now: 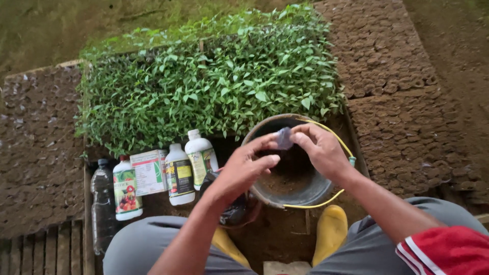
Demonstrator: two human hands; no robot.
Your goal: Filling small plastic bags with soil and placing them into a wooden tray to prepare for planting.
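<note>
My left hand (242, 168) and my right hand (321, 150) meet above a round metal bucket (310, 191) with a yellow handle. Both pinch a small bluish plastic piece (284, 137) between their fingertips, held over the bucket's dark soil. Under my left wrist lies a dark bottle (234, 211), partly hidden. My grey-trousered knees and yellow boots (331, 229) frame the bucket from below.
A dense bed of green seedlings (214, 86) lies beyond the bucket. Several white bottles (178, 173), a box (148, 172) and a dark plastic bottle (102, 203) stand in a row at left. Small soil-filled pots (397, 91) cover the ground right and left. Wooden slats (46, 249) show at lower left.
</note>
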